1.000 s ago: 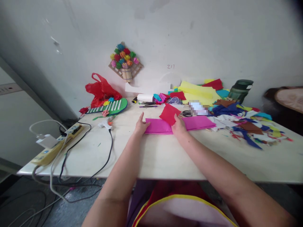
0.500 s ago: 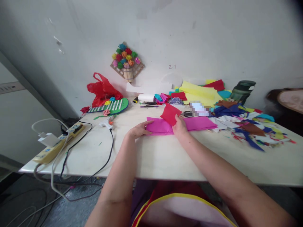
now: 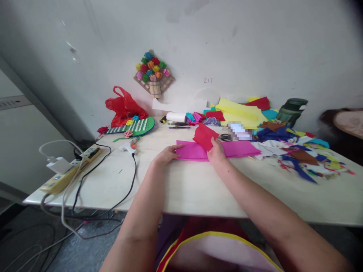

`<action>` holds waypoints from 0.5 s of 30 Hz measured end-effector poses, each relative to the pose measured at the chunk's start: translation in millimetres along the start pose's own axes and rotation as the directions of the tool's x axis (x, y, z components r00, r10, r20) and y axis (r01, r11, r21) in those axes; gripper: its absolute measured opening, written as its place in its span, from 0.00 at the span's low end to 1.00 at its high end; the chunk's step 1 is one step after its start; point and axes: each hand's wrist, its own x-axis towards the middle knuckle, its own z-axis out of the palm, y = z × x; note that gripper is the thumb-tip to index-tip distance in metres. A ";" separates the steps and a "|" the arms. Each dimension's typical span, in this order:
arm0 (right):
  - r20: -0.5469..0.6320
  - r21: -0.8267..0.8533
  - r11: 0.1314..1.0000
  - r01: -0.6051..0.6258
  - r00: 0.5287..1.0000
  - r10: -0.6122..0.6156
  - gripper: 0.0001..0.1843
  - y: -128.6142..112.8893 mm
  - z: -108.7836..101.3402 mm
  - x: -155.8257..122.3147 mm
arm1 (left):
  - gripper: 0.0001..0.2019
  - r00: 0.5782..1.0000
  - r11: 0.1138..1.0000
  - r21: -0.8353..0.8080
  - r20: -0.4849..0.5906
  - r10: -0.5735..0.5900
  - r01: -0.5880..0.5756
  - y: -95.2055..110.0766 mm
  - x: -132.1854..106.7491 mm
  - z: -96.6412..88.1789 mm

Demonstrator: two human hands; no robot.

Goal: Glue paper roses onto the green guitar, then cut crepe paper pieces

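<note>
A folded magenta sheet of crepe paper [image 3: 193, 151] lies lengthwise on the table before me. My left hand [image 3: 166, 155] grips its left end, with the fingers curled over the edge. Over its middle, my right hand [image 3: 216, 152] pinches a smaller red piece of paper [image 3: 204, 135] between thumb and fingers. The red piece sits tilted above the magenta one and covers part of its upper edge. Just behind the right hand lie dark-handled scissors [image 3: 226, 137], partly hidden by paper.
Paper scraps [image 3: 304, 155] spread over the table's right side, near a green bottle [image 3: 292, 111] and a phone [image 3: 239, 130]. To the left are a glue gun [image 3: 129, 146], a power strip [image 3: 68, 173] with cables, a green decorated board [image 3: 141, 126] and a red plastic bag [image 3: 123, 107].
Both hands keep their hold on the papers with almost no movement. The whole view has shifted very slightly.
</note>
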 end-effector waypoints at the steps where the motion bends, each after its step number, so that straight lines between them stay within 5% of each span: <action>1: 0.012 0.004 1.000 -0.001 1.000 0.001 0.06 -0.8 0.7 -0.5 | 0.35 1.000 1.000 -0.030 0.016 0.011 -0.010 0.1 -0.1 0.0; 15: 0.056 0.008 1.000 -0.001 0.998 0.000 0.06 -13.8 -2.2 5.8 | 0.51 0.998 0.964 -0.262 0.034 0.050 -0.039 4.0 -6.5 -1.3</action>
